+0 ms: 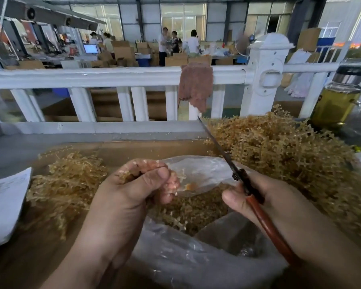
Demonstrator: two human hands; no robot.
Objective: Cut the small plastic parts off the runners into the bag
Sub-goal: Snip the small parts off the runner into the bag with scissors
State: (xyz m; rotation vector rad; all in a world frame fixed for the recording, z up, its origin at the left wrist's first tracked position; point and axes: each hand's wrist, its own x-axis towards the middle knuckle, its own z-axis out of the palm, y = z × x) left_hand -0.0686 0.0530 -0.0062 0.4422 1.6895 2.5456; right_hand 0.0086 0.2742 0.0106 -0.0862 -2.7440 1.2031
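My left hand (138, 184) is curled over the mouth of a clear plastic bag (196, 251), gripping a bunch of tan plastic runners (125, 176) that shows between its fingers. My right hand (265, 197) holds red-handled scissors (256, 201) to the right of the bag; the closed dark blades point up and away toward the railing. Inside the bag lie many small tan cut parts (188, 211). A pile of tan runners (67, 182) sits left of my left hand, and a larger heap of them (290, 155) lies behind my right hand.
Everything rests in a shallow cardboard tray (133, 149). A white railing (92, 77) with a pink rag (196, 86) draped over it runs across behind. A bottle of yellow liquid (338, 101) stands at the right. White paper (2, 205) lies at the left edge. People work far behind.
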